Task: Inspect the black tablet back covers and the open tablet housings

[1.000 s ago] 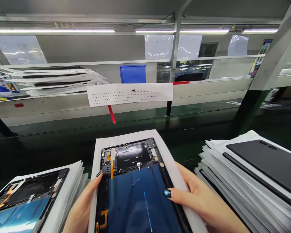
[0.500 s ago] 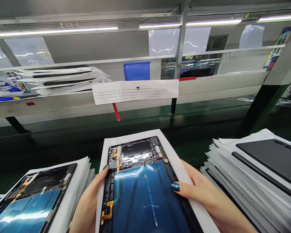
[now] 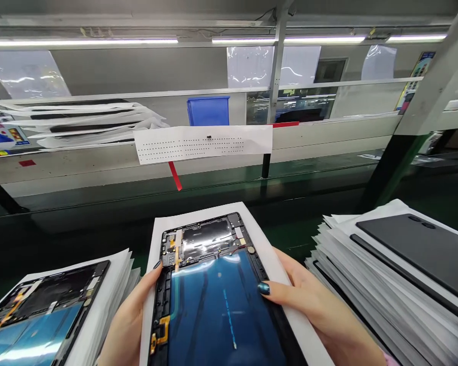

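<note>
Head view: green assembly belt (image 3: 309, 239) runs crosswise, with a blue bin (image 3: 208, 111) beyond it and a dotted paper strip (image 3: 202, 145) hanging in front. To the right sits a tall stack of white sheets (image 3: 338, 264) topped by a black tablet cover (image 3: 416, 254); to the left, a second opened tablet (image 3: 49, 310) lies on more sheets. Above the belt, left hand (image 3: 127, 325) and right hand (image 3: 313, 310) stay well apart, clamping an opened tablet (image 3: 213, 290) on its white sheet (image 3: 257, 254) from both sides. Thumbs press its front, the right one on the blue film. An orange ribbon cable (image 3: 164, 330) shows near the bottom, though glare hides some detail.
</note>
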### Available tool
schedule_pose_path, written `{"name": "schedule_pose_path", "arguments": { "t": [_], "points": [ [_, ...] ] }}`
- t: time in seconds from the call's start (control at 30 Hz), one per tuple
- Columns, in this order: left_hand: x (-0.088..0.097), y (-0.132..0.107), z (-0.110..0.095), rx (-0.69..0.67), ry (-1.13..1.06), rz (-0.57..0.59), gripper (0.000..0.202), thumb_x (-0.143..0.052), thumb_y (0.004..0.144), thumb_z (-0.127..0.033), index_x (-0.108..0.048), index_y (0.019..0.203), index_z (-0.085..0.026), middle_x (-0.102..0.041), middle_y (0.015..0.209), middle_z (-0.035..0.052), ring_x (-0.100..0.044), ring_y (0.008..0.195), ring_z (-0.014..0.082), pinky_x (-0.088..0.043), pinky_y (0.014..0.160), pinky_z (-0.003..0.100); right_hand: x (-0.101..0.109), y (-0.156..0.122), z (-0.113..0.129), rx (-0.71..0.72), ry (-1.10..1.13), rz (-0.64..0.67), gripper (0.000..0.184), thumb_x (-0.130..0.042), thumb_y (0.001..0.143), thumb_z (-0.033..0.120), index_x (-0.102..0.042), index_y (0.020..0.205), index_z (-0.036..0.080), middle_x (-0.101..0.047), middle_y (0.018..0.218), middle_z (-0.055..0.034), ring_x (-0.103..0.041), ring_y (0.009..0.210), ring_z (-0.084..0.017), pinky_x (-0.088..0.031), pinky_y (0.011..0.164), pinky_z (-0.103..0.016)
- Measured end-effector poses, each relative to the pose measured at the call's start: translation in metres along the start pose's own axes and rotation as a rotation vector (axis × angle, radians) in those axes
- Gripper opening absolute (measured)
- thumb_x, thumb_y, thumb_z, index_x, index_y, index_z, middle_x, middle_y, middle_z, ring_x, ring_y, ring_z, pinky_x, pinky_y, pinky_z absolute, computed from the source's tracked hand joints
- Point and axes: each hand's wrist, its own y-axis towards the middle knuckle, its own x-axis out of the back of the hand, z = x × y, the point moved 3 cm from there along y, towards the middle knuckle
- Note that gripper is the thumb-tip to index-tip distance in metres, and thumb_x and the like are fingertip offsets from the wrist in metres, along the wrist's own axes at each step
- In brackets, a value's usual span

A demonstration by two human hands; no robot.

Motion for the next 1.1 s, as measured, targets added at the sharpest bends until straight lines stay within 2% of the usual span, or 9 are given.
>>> {"name": "schedule_pose_path", "arguments": {
  "t": [0.13,0.23,0.3,0.43,0.53,0.67,0.77,0.97,1.1],
  "points": [
    [-0.01,-0.003,-0.01,-0.087,0.01,-0.081,0.037,-0.078,0.071,-0.036,-0.074,0.107,-0.03,-0.077,0.107,0.0006,-0.068,0.111,0.0341,-0.062,0.086,0.039,0.004,0.004,0.001,0.078,-0.213,0.019,0.057,-0.082,0.08,0.037,-0.061,0.132,0.027,-0.071,0.116,-0.0047,-0.069,0.097,-0.024,-0.055,0.087,-0.034],
    [-0.018,0.002,-0.018,-0.155,0.107,-0.148,0.02,-0.072,0.075,-0.039,-0.076,0.091,-0.027,-0.073,0.12,0.0022,-0.057,0.127,0.0331,-0.048,0.107,0.039,0.01,0.008,-0.003,0.094,-0.291,0.025,0.054,-0.08,0.082,0.039,-0.061,0.131,0.026,-0.071,0.113,-0.0037,-0.068,0.096,-0.023,-0.053,0.087,-0.033],
    [-0.025,0.007,-0.015,-0.081,0.16,-0.074,0.022,-0.068,0.078,-0.042,-0.075,0.092,-0.026,-0.07,0.126,0.0032,-0.053,0.131,0.0334,-0.04,0.113,0.041,0.018,0.01,-0.01,0.077,-0.314,-0.008,0.049,-0.078,0.082,0.04,-0.064,0.126,0.023,-0.071,0.107,-0.0038,-0.067,0.094,-0.023,-0.053,0.085,-0.033],
    [-0.035,0.009,0.01,0.036,0.226,0.195,0.046,-0.065,0.084,-0.054,-0.068,0.118,-0.024,-0.068,0.129,0.0052,-0.056,0.124,0.0337,-0.044,0.105,0.041,0.036,0.005,-0.038,-0.016,-0.326,-0.131,0.034,-0.075,0.082,0.033,-0.069,0.113,0.02,-0.071,0.095,-0.0024,-0.066,0.087,-0.021,-0.052,0.077,-0.031],
    [-0.033,0.004,0.035,0.054,0.269,0.245,0.055,-0.065,0.084,-0.06,-0.066,0.123,-0.02,-0.069,0.126,0.0081,-0.059,0.119,0.0328,-0.046,0.102,0.04,0.044,-0.005,-0.062,-0.096,-0.263,-0.21,0.026,-0.073,0.082,0.031,-0.07,0.105,0.019,-0.068,0.09,-0.0019,-0.064,0.083,-0.02,-0.051,0.07,-0.028],
    [-0.028,-0.006,0.061,0.247,0.123,0.234,0.057,-0.077,0.075,-0.055,-0.067,0.12,-0.021,-0.074,0.116,0.0063,-0.066,0.11,0.0314,-0.054,0.092,0.037,0.039,-0.021,-0.084,-0.177,-0.07,-0.222,0.025,-0.076,0.077,0.033,-0.068,0.096,0.018,-0.065,0.083,-0.0001,-0.06,0.074,-0.016,-0.047,0.064,-0.024],
    [-0.026,-0.014,0.067,0.401,0.063,0.137,0.056,-0.083,0.065,-0.048,-0.07,0.112,-0.02,-0.078,0.101,0.0053,-0.07,0.099,0.0321,-0.059,0.079,0.035,0.03,-0.029,-0.087,-0.172,0.072,-0.163,0.028,-0.079,0.073,0.029,-0.068,0.095,0.018,-0.064,0.08,0.0011,-0.059,0.07,-0.014,-0.047,0.064,-0.023],
    [-0.027,-0.019,0.062,0.446,0.112,0.087,0.046,-0.089,0.054,-0.044,-0.075,0.092,-0.021,-0.079,0.092,0.0036,-0.073,0.092,0.0318,-0.06,0.064,0.03,0.022,-0.036,-0.083,-0.177,0.165,-0.153,0.027,-0.078,0.071,0.025,-0.065,0.095,0.018,-0.063,0.08,0.0014,-0.055,0.064,-0.011,-0.044,0.057,-0.021],
    [-0.028,-0.019,0.065,0.477,0.066,0.134,0.041,-0.084,0.064,-0.041,-0.074,0.098,-0.021,-0.079,0.094,0.0041,-0.073,0.092,0.0319,-0.06,0.071,0.033,0.023,-0.036,-0.084,-0.201,0.161,-0.173,0.026,-0.077,0.072,0.025,-0.062,0.091,0.018,-0.058,0.076,0.0024,-0.055,0.065,-0.012,-0.044,0.057,-0.021]
  ]
}}
